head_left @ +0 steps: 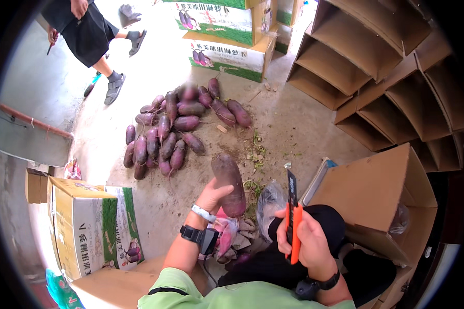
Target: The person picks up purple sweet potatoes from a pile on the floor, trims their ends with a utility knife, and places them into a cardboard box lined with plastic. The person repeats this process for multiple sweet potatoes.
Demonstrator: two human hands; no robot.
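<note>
My left hand (212,198) is closed round a large purple radish (229,177), held up over the floor in front of me. In my right hand (310,238) is an orange and black utility knife (295,219), its dark blade extended and pointing away from me. Knife and radish are apart. Beyond the radish, a pile of purple radishes (165,126) lies on the concrete floor. Green leaf trimmings (255,188) are scattered just right of the held radish. Below it lies a crumpled pink and white plastic bag (226,234).
Printed radish cartons (224,54) are stacked at the back, and another carton (90,226) stands at left. Open brown cardboard boxes (345,62) are piled at right, with one box (366,193) beside my knee. Another person (87,36) stands at the far left.
</note>
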